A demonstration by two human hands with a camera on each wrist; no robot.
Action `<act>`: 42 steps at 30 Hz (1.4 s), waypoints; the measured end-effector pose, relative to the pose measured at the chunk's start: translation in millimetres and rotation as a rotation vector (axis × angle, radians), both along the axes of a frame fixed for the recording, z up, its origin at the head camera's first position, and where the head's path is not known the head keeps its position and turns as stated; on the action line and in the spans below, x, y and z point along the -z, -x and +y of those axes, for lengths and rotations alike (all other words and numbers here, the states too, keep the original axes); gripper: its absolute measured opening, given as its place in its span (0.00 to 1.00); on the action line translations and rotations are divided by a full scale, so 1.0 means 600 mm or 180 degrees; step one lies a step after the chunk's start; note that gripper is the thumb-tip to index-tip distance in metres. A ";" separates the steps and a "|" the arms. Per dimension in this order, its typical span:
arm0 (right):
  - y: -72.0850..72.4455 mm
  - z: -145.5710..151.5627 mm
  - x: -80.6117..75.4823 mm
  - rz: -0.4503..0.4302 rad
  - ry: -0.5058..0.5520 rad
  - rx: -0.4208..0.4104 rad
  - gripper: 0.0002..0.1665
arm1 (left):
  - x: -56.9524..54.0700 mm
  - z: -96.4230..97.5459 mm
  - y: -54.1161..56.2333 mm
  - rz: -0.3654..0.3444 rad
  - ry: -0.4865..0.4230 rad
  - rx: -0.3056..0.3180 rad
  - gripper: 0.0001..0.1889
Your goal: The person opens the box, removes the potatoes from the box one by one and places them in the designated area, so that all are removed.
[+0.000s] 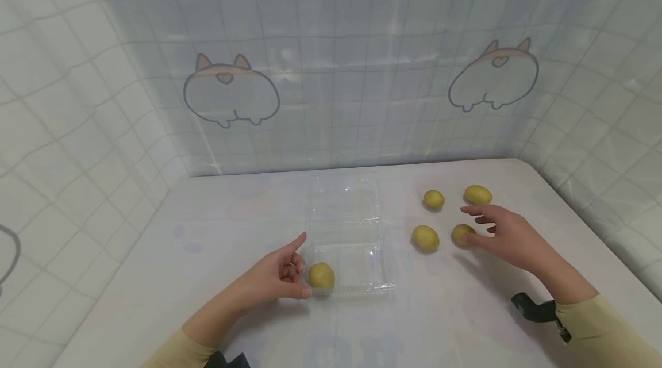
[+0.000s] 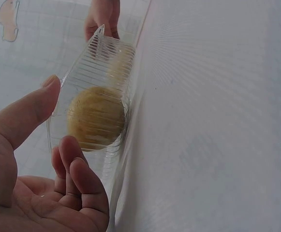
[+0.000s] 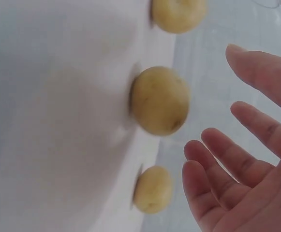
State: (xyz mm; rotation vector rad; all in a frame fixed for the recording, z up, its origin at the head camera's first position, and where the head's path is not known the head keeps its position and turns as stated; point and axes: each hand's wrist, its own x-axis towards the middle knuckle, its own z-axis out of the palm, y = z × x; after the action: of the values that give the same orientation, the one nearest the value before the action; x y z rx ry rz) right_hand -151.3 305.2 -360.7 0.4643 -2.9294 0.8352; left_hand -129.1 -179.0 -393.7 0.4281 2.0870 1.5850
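A clear plastic clamshell box (image 1: 357, 267) lies with its lid folded back on the table. One small yellow potato (image 1: 322, 275) sits in its near left corner. At the box's left side is my left hand (image 1: 281, 273), its thumb by the rim and the other fingers loosely bent; the left wrist view shows the potato (image 2: 96, 118) through the ribbed wall. My right hand (image 1: 504, 236) hovers with spread fingers over a potato (image 1: 462, 235) on the right. In the right wrist view, a gap separates the fingers from the middle potato (image 3: 160, 100).
Three more potatoes lie nearby: one (image 1: 426, 238) right of the box, one (image 1: 433, 199) behind it, and another (image 1: 478, 195) farther back. A white-covered table (image 1: 217, 230) is bordered by grid-patterned curtains (image 1: 331, 69) at the back and both sides.
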 end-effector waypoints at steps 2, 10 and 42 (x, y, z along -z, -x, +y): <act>-0.002 -0.005 -0.005 0.0056 0.0022 -0.0011 0.36 | 0.000 0.000 0.001 -0.0002 0.0002 0.0005 0.58; -0.004 -0.043 -0.023 0.0087 0.0187 -0.0123 0.38 | -0.002 0.000 0.001 -0.0019 -0.0010 -0.0003 0.59; 0.022 -0.187 -0.039 0.0032 0.0391 -0.0800 0.35 | -0.001 0.001 0.001 0.0012 -0.0026 0.0038 0.59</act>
State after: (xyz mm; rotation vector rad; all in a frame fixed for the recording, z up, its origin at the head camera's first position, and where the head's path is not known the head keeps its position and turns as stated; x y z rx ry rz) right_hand -164.3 192.9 -337.5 0.8359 -2.8264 1.0287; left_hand -129.8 -178.1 -393.0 0.4457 2.0775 1.5877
